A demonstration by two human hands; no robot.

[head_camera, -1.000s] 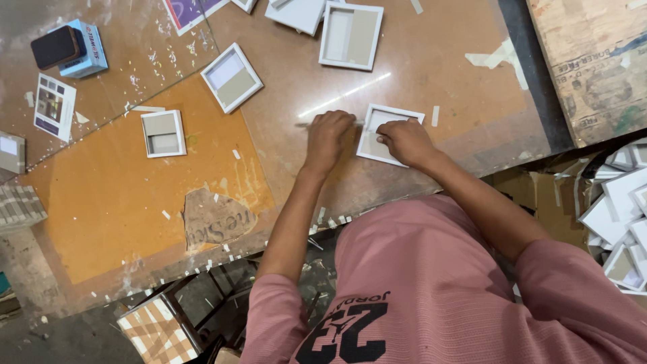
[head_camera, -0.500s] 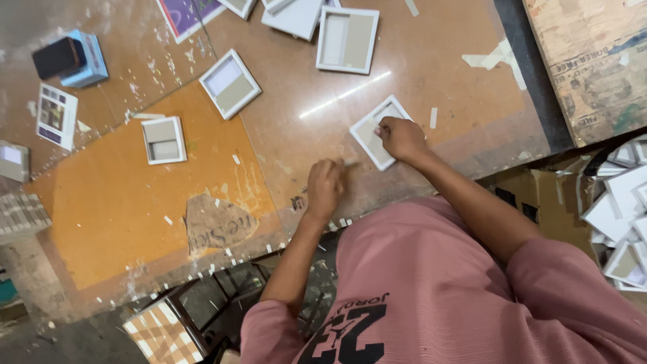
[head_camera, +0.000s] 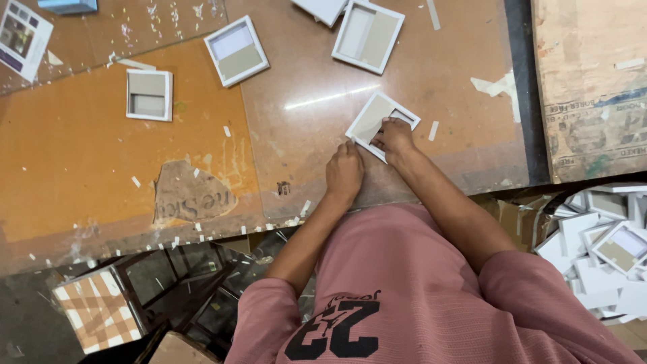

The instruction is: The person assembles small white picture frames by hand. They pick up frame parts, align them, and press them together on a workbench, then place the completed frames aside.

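Pink short-sleeved T-shirt (head_camera: 431,290) with large black printed digits, both forearms bare.

It looked like a small craft workshop turning out picture frames. The worn orange-brown wooden bench (head_camera: 87,175) was scuffed, patched with torn paper and littered with white paper scraps (head_camera: 136,181). Several small white square frames with grey-beige backing (head_camera: 236,50) lay spread across it, and a heap of more white frames (head_camera: 600,243) was piled beside it, near a battered cardboard sheet (head_camera: 593,81).
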